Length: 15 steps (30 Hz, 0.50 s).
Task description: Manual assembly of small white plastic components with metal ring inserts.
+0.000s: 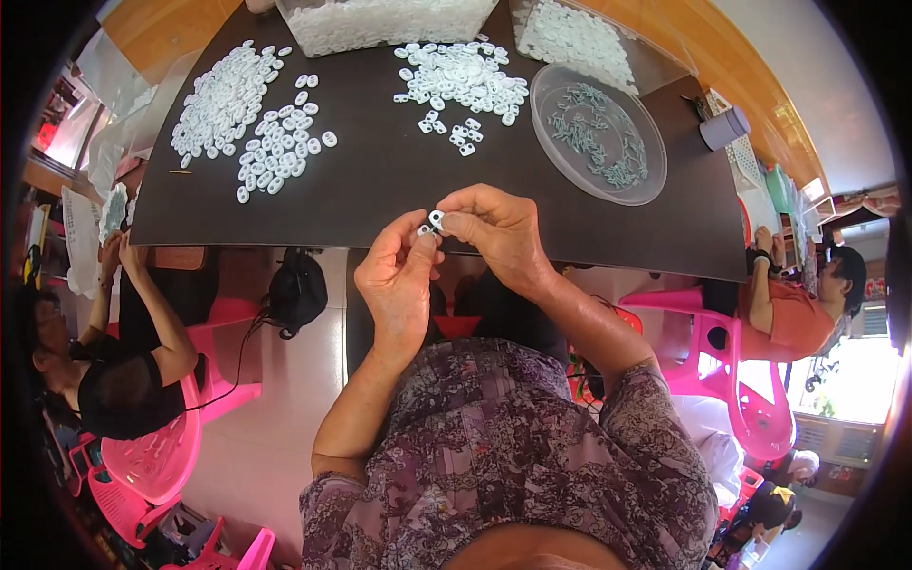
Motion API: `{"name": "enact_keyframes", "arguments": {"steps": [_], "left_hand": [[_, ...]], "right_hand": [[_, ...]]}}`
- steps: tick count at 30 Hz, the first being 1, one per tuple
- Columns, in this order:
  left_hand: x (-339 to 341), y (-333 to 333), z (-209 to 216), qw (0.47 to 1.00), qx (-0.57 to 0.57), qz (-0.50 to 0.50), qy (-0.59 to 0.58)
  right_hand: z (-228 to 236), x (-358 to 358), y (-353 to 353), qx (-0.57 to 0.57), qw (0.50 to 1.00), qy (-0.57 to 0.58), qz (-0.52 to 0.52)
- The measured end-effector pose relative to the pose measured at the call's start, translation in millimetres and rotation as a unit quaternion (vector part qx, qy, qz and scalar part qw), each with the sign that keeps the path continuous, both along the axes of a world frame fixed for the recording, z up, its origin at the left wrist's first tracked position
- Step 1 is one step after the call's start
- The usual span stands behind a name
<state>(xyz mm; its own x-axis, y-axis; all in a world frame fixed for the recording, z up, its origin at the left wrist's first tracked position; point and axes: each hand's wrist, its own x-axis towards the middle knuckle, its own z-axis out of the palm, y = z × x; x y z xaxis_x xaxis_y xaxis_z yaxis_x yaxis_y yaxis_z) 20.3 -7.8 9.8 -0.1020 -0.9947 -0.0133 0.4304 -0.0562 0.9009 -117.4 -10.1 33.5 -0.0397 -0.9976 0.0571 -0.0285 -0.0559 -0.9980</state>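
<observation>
At the near edge of the dark table [361, 180], my two hands meet with fingertips pinched together. My left hand [394, 285] grips a small white plastic part [424, 231] between thumb and fingers. Right beside it, my right hand [499, 237] pinches another white part with a round hole [437, 218]. The two parts touch or nearly touch; the fingers cover much of both. Beyond my hands lie a few white pieces [465, 136] and a pile of similar holed pieces [461, 76].
White oval pieces lie in a big pile [228, 95] and a smaller group [280, 147] at left. A round clear tray [655, 176] holds small grey-green pins. Behind stand a tub of white parts [389, 43] and a clear box [665, 62]. People sit at both sides.
</observation>
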Motion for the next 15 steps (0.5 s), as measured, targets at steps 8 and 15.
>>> {"name": "enact_keyframes", "arguments": {"steps": [8,15], "left_hand": [[1.1,0.0,1.9,1.0,0.006,-0.003,-0.023],[1.1,0.4,0.4,1.0,0.018,0.001,-0.007]], "right_hand": [[-8.9,0.7,1.5,-0.017,0.999,-0.027,-0.007],[-9.4,4.4,4.1,-0.043,0.999,-0.006,-0.013]]}}
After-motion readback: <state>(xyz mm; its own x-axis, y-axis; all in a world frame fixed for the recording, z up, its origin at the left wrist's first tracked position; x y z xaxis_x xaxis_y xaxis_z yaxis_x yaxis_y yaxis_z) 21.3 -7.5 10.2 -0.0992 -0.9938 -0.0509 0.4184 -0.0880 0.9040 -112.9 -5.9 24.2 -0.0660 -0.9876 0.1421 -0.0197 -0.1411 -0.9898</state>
